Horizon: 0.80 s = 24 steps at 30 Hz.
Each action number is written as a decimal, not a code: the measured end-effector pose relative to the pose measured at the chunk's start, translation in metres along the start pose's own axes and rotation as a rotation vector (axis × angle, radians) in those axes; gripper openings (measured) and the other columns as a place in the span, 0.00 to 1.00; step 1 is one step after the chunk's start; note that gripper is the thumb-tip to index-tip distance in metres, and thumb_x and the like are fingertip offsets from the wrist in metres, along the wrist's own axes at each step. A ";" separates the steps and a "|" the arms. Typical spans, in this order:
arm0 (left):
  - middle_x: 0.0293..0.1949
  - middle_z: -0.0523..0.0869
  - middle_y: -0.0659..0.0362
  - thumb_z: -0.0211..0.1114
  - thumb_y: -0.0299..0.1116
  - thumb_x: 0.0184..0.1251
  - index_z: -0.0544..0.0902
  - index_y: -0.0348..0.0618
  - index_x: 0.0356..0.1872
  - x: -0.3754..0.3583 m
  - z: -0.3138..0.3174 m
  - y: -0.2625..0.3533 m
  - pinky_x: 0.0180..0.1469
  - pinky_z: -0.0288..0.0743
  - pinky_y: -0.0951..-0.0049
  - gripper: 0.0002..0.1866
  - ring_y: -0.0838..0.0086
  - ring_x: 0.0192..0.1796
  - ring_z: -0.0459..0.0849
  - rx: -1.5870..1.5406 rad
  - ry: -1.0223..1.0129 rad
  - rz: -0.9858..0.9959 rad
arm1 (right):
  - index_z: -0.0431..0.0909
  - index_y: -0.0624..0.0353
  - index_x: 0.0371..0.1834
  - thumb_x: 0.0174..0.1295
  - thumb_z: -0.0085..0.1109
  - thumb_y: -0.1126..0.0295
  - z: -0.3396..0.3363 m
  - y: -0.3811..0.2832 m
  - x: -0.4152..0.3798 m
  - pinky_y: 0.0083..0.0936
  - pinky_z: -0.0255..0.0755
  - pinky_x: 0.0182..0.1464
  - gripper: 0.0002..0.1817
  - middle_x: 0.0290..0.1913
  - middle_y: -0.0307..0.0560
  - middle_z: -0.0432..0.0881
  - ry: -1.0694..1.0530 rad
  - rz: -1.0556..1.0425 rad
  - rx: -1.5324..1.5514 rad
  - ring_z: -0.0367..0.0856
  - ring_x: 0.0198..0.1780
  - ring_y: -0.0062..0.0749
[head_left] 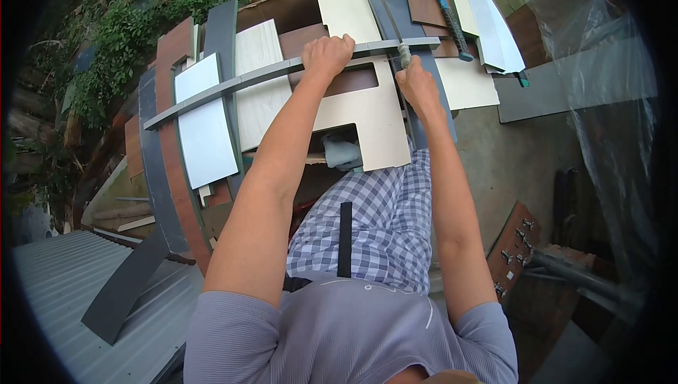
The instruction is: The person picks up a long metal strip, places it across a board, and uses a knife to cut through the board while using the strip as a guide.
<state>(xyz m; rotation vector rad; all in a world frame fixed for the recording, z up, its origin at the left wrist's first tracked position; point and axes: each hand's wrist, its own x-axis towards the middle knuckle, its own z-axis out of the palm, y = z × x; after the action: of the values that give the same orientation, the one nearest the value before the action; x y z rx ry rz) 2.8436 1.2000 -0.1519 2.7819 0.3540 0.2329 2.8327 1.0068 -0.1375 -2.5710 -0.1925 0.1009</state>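
A long grey metal bar (272, 71) lies across a pile of boards. My left hand (328, 55) is closed around the bar near its middle, pressing on it from above. My right hand (418, 84) is closed on the handle of a saw (388, 16), whose thin blade points away from me and crosses the bar near its right end. Under the bar there are a cream board with cut-outs (385, 115), a dark grey board (432, 112) and a pale wood-grain board (258, 94).
A hammer (446, 13) with a blue and black handle lies on boards at the upper right. Clear plastic sheeting (600, 115) hangs at the right. A brown board with metal fittings (514, 250) is at the lower right. Corrugated sheet metal (56, 278) spans the lower left.
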 end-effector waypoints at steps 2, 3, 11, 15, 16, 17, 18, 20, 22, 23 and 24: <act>0.26 0.82 0.40 0.39 0.44 0.63 0.84 0.35 0.21 -0.001 -0.001 -0.003 0.42 0.75 0.56 0.28 0.49 0.33 0.83 0.001 -0.006 -0.009 | 0.64 0.67 0.40 0.55 0.45 0.65 -0.003 -0.001 -0.008 0.53 0.66 0.43 0.16 0.33 0.72 0.77 -0.028 0.013 0.003 0.75 0.39 0.68; 0.27 0.83 0.42 0.40 0.44 0.63 0.85 0.36 0.22 -0.001 -0.002 -0.003 0.43 0.75 0.57 0.28 0.51 0.34 0.83 0.021 -0.010 -0.011 | 0.64 0.67 0.41 0.55 0.45 0.65 -0.005 0.001 -0.014 0.53 0.66 0.43 0.16 0.33 0.72 0.77 -0.052 0.033 0.005 0.75 0.39 0.68; 0.28 0.83 0.41 0.39 0.44 0.62 0.84 0.36 0.22 0.000 0.001 -0.002 0.44 0.74 0.55 0.28 0.49 0.34 0.83 -0.002 0.001 -0.004 | 0.64 0.66 0.42 0.58 0.45 0.66 -0.015 0.015 -0.084 0.54 0.67 0.44 0.14 0.34 0.70 0.79 -0.112 0.096 -0.020 0.77 0.39 0.68; 0.29 0.83 0.41 0.39 0.44 0.62 0.84 0.35 0.22 0.000 0.000 -0.002 0.44 0.74 0.55 0.28 0.49 0.35 0.83 -0.009 -0.014 -0.014 | 0.64 0.66 0.43 0.58 0.44 0.66 -0.016 0.021 -0.092 0.55 0.66 0.44 0.15 0.34 0.71 0.78 -0.126 0.109 0.006 0.76 0.39 0.69; 0.29 0.83 0.41 0.39 0.44 0.62 0.84 0.35 0.22 0.000 0.000 -0.002 0.44 0.74 0.55 0.28 0.49 0.36 0.83 -0.002 -0.008 -0.010 | 0.64 0.66 0.43 0.58 0.44 0.66 -0.014 0.024 -0.090 0.55 0.66 0.44 0.15 0.34 0.71 0.78 -0.127 0.108 0.006 0.76 0.39 0.69; 0.29 0.83 0.41 0.39 0.44 0.62 0.84 0.35 0.22 0.000 0.000 -0.002 0.44 0.74 0.55 0.28 0.49 0.36 0.83 -0.002 -0.009 -0.010 | 0.64 0.68 0.43 0.57 0.44 0.66 -0.013 0.026 -0.086 0.53 0.66 0.43 0.16 0.33 0.73 0.77 -0.107 0.103 0.041 0.75 0.39 0.69; 0.29 0.83 0.41 0.39 0.44 0.62 0.84 0.35 0.22 -0.001 0.000 -0.001 0.44 0.74 0.55 0.28 0.49 0.35 0.83 -0.008 -0.012 -0.008 | 0.64 0.69 0.43 0.55 0.43 0.66 -0.012 0.027 -0.082 0.52 0.66 0.43 0.18 0.33 0.74 0.76 -0.087 0.098 0.077 0.74 0.39 0.69; 0.28 0.83 0.41 0.39 0.44 0.62 0.84 0.35 0.22 -0.001 0.000 -0.003 0.44 0.74 0.55 0.28 0.49 0.35 0.83 -0.010 -0.013 -0.011 | 0.65 0.69 0.43 0.55 0.43 0.65 -0.012 0.020 -0.067 0.52 0.66 0.43 0.18 0.33 0.74 0.76 -0.058 0.083 0.086 0.74 0.39 0.69; 0.28 0.83 0.41 0.39 0.44 0.62 0.84 0.35 0.22 -0.001 0.000 -0.002 0.44 0.74 0.55 0.28 0.49 0.35 0.83 -0.012 0.010 0.002 | 0.65 0.69 0.43 0.55 0.43 0.65 -0.007 0.013 -0.047 0.52 0.66 0.43 0.18 0.33 0.73 0.76 -0.031 0.066 0.097 0.74 0.39 0.68; 0.28 0.83 0.41 0.39 0.44 0.62 0.84 0.35 0.22 -0.001 0.000 -0.002 0.44 0.74 0.55 0.28 0.49 0.35 0.83 -0.010 0.012 -0.002 | 0.65 0.69 0.43 0.55 0.44 0.65 -0.003 0.009 -0.035 0.52 0.66 0.43 0.18 0.33 0.73 0.76 -0.025 0.057 0.066 0.75 0.39 0.68; 0.28 0.83 0.40 0.39 0.44 0.62 0.84 0.35 0.22 -0.002 -0.001 -0.002 0.44 0.74 0.55 0.28 0.49 0.35 0.83 -0.018 0.004 -0.002 | 0.66 0.69 0.42 0.55 0.44 0.64 0.000 0.006 -0.024 0.52 0.66 0.43 0.18 0.33 0.72 0.77 -0.019 0.049 0.036 0.75 0.39 0.67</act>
<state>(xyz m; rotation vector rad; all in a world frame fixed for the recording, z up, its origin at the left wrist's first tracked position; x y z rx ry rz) 2.8415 1.2014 -0.1518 2.7636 0.3534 0.2406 2.8098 0.9984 -0.1398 -2.5404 -0.1339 0.1454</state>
